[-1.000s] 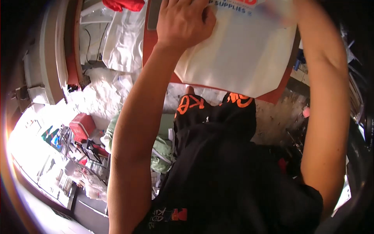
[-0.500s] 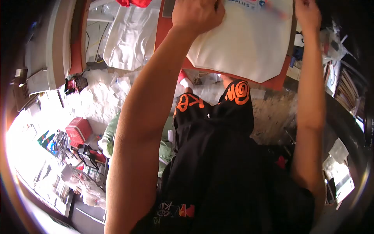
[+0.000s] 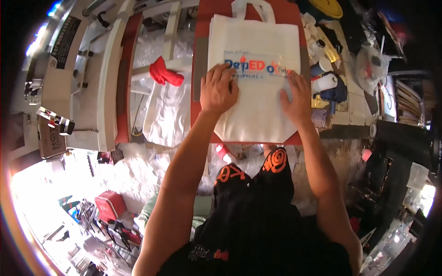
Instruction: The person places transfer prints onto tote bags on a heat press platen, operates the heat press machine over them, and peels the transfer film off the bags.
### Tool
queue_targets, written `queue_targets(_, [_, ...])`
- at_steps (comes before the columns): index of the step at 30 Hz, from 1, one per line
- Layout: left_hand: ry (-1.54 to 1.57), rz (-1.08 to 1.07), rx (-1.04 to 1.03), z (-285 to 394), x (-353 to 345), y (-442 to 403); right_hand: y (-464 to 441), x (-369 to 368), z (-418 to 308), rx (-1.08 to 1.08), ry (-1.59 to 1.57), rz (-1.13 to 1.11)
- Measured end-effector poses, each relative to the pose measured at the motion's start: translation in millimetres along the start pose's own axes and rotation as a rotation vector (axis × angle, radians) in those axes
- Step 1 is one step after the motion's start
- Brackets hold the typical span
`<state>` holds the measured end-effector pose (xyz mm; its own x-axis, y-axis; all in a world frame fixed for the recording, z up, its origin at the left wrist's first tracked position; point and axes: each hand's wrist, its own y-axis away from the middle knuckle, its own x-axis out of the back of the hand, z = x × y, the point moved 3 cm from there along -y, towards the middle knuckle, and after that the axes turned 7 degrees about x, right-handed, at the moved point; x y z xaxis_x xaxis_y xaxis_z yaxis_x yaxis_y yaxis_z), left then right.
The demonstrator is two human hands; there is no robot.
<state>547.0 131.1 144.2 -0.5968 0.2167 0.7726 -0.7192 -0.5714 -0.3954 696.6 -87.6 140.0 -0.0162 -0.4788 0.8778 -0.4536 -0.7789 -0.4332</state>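
A white tote bag (image 3: 258, 115) lies flat on a red board (image 3: 201, 27), its two handles (image 3: 252, 3) toward the far end. Blue and red lettering (image 3: 251, 66) crosses its upper half, and a faint clear rectangle seems to cover the print. My left hand (image 3: 219, 91) rests on the bag's left side, its fingertips at the left end of the lettering. At the right end of the print, my right hand (image 3: 297, 97) lies on the bag with fingers extended and thumb apart. Both hands are open, and no object shows in either.
Left of the board, a red cloth (image 3: 165, 72) hangs on a white frame above white plastic sheeting (image 3: 166, 115). Bottles (image 3: 324, 83) and a yellow-lidded container (image 3: 328, 7) stand on the right. A red box (image 3: 109, 205) sits lower left among clutter.
The view has shifted so that the whole bag shows. My right hand has moved inward from the bag's right edge onto its printed area; my left hand is now beside the lettering.
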Motion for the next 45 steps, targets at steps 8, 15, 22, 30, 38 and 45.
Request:
queue_targets(8, [-0.009, -0.01, 0.042, 3, 5, 0, -5, 13, -8, -0.042, 0.005, -0.076])
queue_targets(15, [-0.081, -0.014, 0.085, 4, 5, 1, -2, 17, -11, -0.059, -0.021, -0.072])
queue_targets(22, [-0.037, 0.054, 0.043, 2, 5, 2, -2, 21, -12, -0.062, -0.099, -0.047])
queue_targets(30, [-0.037, 0.067, 0.083, 2, 3, 2, 1, 18, -9, -0.056, -0.079, -0.07])
queue_targets(38, [0.363, 0.193, 0.138, -56, 15, 0, 1, 23, -1, -0.032, -0.131, -0.035])
queue_targets(45, [-0.117, 0.517, 0.438, -231, 255, 50, 48, 37, 13, -0.152, -0.165, 0.143])
